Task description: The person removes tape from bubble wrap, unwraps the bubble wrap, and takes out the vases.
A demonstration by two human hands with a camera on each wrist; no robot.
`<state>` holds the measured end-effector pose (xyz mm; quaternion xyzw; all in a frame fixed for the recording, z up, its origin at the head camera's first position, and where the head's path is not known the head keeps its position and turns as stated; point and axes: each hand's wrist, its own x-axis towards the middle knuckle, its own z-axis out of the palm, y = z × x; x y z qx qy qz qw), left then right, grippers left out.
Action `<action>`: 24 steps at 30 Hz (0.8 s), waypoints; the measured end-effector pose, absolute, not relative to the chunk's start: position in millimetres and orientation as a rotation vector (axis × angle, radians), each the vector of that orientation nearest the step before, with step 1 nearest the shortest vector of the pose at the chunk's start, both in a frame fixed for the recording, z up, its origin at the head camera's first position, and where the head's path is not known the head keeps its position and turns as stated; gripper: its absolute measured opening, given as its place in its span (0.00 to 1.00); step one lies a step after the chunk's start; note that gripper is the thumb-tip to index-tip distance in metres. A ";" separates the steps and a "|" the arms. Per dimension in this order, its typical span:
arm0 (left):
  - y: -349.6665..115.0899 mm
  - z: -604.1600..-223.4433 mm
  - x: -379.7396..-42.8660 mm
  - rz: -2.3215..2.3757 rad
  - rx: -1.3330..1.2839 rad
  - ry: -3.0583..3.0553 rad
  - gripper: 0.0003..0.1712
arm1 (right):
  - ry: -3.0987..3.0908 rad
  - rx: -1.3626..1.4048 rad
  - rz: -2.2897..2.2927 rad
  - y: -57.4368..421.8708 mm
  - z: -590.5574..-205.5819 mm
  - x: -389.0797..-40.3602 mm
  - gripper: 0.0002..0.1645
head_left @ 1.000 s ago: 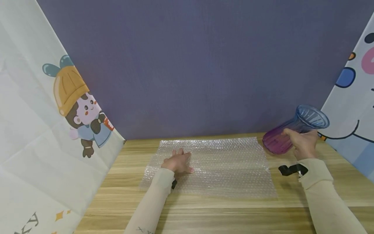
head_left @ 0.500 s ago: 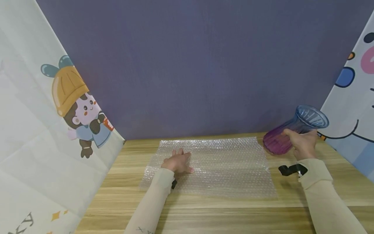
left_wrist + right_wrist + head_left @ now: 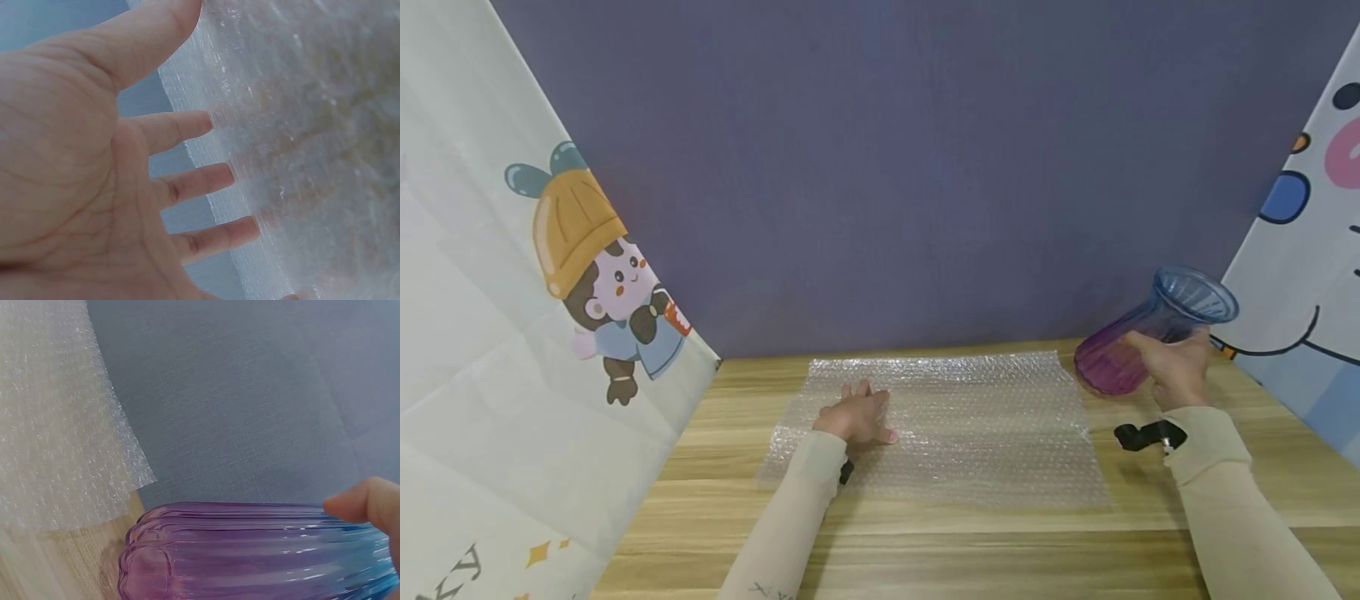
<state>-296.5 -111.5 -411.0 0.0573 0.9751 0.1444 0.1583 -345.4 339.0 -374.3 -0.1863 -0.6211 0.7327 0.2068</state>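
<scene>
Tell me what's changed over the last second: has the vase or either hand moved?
Barely. The right hand keeps its grip on the tilted purple-and-blue vase and has eased it very slightly left, its rim a touch higher; it is still off the bubble wrap, by the sheet's right edge. The left hand stays flat on the wrap, fingers spread. The sheet and table are unchanged.

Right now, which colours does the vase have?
The vase is purple at the base, fading to blue at the rim; the head view shows it best.
</scene>
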 end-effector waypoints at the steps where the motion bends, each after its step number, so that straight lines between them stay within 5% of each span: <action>1: -111.6 -411.0 -296.7 0.411 0.165 2.789 0.52 | -1.727 -0.498 2.042 338.4 -374.8 -345.4 0.47; 24: -111.7 -411.7 -297.8 0.419 0.156 2.792 0.51 | -2.199 -0.530 1.706 328.8 -380.5 -346.3 0.58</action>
